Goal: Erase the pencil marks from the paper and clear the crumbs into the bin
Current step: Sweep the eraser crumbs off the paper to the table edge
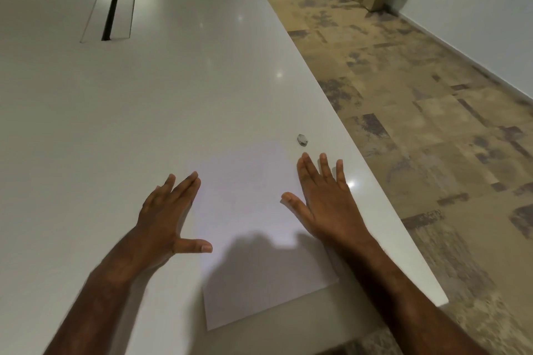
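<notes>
Where patchy carpet (403, 95) runs, white table (144, 109) holds paper (245, 196).

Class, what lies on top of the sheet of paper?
Both hands: the left hand rests flat on the paper's left edge, the right hand on its right. Paper beneath them is covered. The eraser lies beside it.

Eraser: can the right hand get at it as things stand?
Probably yes. The eraser lies in the open on the table, just beyond the right hand, whose fingers are straight over the paper's right edge. Nothing lies between them.
</notes>
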